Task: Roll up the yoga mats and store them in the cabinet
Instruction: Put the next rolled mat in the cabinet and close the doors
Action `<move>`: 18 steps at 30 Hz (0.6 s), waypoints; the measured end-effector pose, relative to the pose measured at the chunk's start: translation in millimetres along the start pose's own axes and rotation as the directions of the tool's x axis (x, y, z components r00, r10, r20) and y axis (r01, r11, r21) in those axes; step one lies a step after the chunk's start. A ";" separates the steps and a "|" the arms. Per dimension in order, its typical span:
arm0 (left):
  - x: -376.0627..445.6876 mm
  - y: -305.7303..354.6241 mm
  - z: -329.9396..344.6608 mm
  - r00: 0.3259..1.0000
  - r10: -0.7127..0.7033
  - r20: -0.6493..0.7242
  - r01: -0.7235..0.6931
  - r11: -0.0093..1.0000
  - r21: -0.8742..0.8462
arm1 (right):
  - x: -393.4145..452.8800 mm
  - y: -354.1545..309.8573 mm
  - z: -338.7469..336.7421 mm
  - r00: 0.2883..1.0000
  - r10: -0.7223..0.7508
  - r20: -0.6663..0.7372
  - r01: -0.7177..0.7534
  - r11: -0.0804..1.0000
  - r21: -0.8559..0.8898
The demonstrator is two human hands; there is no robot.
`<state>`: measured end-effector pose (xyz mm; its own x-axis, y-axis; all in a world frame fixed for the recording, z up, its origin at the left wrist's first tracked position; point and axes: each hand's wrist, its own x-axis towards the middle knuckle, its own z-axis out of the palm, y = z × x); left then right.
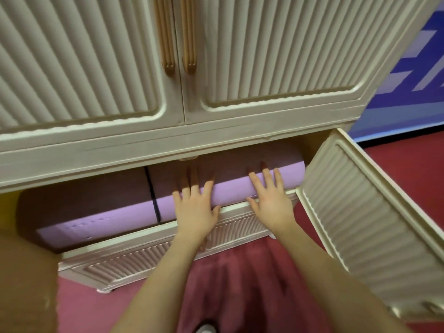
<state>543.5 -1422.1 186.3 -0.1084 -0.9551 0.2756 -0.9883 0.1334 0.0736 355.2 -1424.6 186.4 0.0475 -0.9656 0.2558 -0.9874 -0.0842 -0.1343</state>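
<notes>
Fingers (183,192) of both my hands, left (194,213) and right (271,205), lie spread flat against the rolled mat (230,186) (purple), which sits inside the open lower cabinet (168,150) compartment.

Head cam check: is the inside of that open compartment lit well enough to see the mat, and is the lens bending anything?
Head view: the cabinet shades the compartment, so the purple mat is bright only along its front edge; both hands, left hand and right hand, cast finger shadows on it; wide-angle distortion splays the doors.
</notes>
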 end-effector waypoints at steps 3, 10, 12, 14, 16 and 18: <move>-1.0 6.3 -26.6 0.965 -0.017 0.260 0.023 1.000 -0.020 | -3.5 -6.9 -31.0 0.984 0.044 0.172 -0.039 0.999 -0.035; -43.0 -14.1 -131.2 0.879 0.017 0.477 0.050 0.991 -0.127 | -42.5 -46.1 -129.0 0.986 0.046 0.157 -0.060 0.995 0.081; -53.2 -22.5 -174.6 0.912 0.083 0.402 -0.016 0.985 -0.169 | -55.3 -66.4 -165.3 0.987 0.010 0.161 -0.026 0.995 0.093; -66.0 -37.8 -213.5 0.931 0.127 0.343 -0.060 0.978 -0.200 | -67.8 -88.0 -198.4 0.993 -0.029 0.119 0.015 0.993 0.120; -80.4 -56.1 -250.9 0.928 0.142 0.345 -0.072 0.976 -0.207 | -78.8 -111.9 -228.3 0.993 -0.063 0.103 0.049 0.990 0.135; -92.6 -75.7 -280.3 0.933 0.147 0.329 -0.090 0.979 -0.183 | -88.6 -135.0 -251.3 0.994 -0.085 0.072 0.075 0.989 0.128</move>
<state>658.3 -1269.6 423.8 -0.2819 -0.9583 -0.0469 -0.9382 0.2651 0.2224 446.2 -1265.9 422.4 0.1417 -0.9702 0.1967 -0.9534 -0.1872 -0.2365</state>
